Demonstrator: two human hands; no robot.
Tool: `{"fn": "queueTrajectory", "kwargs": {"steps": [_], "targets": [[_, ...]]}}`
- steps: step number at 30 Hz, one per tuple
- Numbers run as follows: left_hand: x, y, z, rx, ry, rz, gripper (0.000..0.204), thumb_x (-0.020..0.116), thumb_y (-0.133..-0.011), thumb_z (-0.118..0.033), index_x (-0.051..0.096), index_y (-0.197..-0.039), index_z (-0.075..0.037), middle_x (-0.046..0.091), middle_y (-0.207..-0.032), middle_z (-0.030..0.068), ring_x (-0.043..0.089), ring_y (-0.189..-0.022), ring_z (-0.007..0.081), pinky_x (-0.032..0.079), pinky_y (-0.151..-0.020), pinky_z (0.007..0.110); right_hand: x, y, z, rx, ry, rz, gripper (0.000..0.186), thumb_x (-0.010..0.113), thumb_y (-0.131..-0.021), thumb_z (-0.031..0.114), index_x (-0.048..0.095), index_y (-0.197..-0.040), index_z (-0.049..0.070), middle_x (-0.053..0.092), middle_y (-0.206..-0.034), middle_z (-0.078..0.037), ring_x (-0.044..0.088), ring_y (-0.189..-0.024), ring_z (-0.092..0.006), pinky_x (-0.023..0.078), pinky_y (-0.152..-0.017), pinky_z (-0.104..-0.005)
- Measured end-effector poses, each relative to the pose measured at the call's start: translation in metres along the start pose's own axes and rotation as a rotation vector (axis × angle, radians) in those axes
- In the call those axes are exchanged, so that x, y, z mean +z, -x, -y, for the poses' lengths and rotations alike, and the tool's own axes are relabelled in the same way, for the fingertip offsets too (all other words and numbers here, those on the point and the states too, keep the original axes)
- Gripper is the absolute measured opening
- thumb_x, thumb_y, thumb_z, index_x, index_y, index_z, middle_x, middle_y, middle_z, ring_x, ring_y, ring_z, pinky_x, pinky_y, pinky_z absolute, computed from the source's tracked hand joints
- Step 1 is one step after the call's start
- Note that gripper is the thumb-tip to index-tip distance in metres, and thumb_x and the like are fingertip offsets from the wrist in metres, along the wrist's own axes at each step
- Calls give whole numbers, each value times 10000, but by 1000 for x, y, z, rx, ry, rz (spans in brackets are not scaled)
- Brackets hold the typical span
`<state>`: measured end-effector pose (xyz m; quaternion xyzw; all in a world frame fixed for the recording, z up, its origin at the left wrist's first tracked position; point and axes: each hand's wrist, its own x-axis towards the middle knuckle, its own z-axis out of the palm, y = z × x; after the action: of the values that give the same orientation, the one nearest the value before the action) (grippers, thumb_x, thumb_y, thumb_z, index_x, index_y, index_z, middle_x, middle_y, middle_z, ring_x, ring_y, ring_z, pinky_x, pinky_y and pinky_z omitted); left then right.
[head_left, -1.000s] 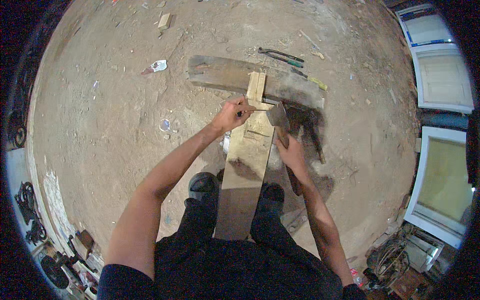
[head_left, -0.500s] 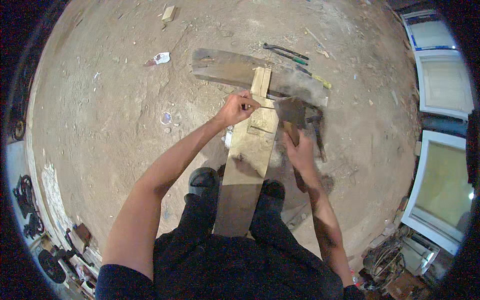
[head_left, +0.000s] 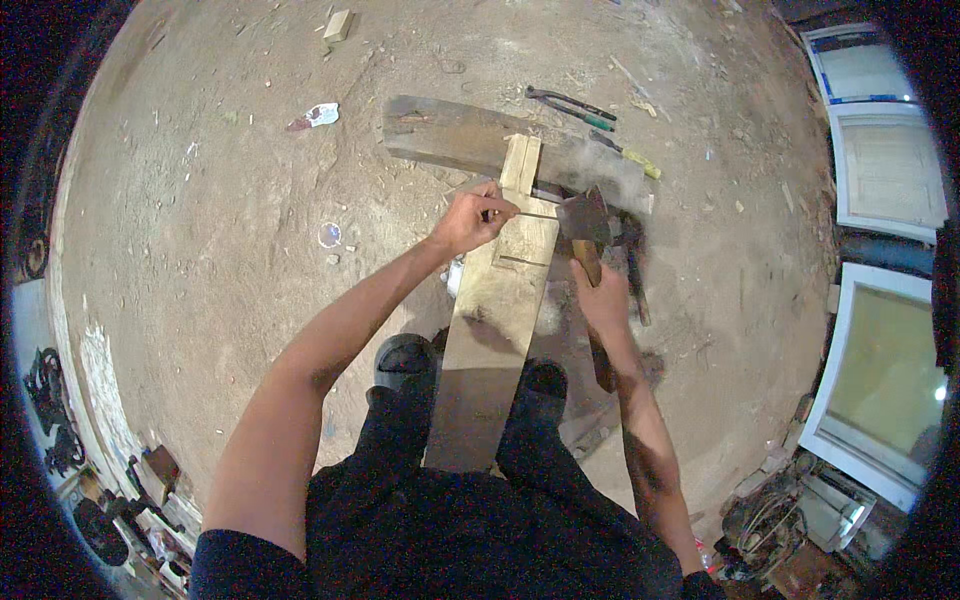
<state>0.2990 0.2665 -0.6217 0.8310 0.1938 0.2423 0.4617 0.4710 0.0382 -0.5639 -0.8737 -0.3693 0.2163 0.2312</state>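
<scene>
A long light-wood board (head_left: 492,310) lies between my legs, its far end resting by a thick grey timber beam (head_left: 440,130). My left hand (head_left: 473,217) pinches a thin dark metal rod (head_left: 538,215), like a long nail, crosswise over the board. In my right hand (head_left: 604,296) is a hatchet, gripped by its wooden handle (head_left: 586,262). The hatchet head (head_left: 583,214) is right at the rod's right end; whether they touch I cannot tell. Nearer me, a dark slot or second rod (head_left: 523,261) crosses the board. A narrow wood piece (head_left: 520,165) lies over the beam.
Pincers (head_left: 570,105) and a yellow-handled tool (head_left: 640,160) lie beyond the beam. A dark tool (head_left: 636,275) is on the dirt floor right of the hatchet. A wood block (head_left: 338,26) sits far off. White-framed panes (head_left: 850,300) stand along the right.
The hatchet head has shifted slightly to the right and up, with my right hand turning a little. My left hand and the rod stay almost in place.
</scene>
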Motion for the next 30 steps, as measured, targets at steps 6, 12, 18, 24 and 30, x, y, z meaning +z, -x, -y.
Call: {"fn": "queueTrajectory", "kwargs": {"steps": [6,12,18,24,30], "targets": [[3,0,2,-8,38,8,159,708,-862,-66,807,-979,-107,622,-792,78,602,-725,218,498,-654,357,1,-1,-5,-28,-24,-18,550,671,-928,534,721,-1014,-7,726,-835,-234,702,-774,-426,551,-727,-506],[4,3,4,-22,40,22,191,704,-848,-34,800,-1001,-96,640,-817,78,617,-757,225,510,-672,364,-9,11,35,-98,-223,-182,455,695,-943,439,720,-1010,-10,725,-808,-211,707,-713,-351,539,-678,-443],[2,5,12,26,2,11,187,707,-851,-24,804,-987,-108,647,-819,84,622,-756,231,512,-674,369,0,3,20,-16,24,-76,498,685,-939,482,731,-1028,-5,728,-822,-222,709,-739,-380,550,-709,-469],[11,0,9,39,40,-53,201,702,-830,12,809,-960,-98,610,-765,86,597,-724,212,482,-644,355,5,-7,-5,13,142,-3,405,670,-970,398,724,-1079,11,722,-885,-235,708,-851,-423,540,-729,-476],[5,4,8,24,-13,11,179,698,-866,-35,787,-1014,-85,639,-823,89,623,-758,225,508,-679,358,-14,-16,11,-10,124,-26,382,701,-950,374,730,-1080,16,720,-860,-234,722,-830,-394,547,-720,-433]]}}
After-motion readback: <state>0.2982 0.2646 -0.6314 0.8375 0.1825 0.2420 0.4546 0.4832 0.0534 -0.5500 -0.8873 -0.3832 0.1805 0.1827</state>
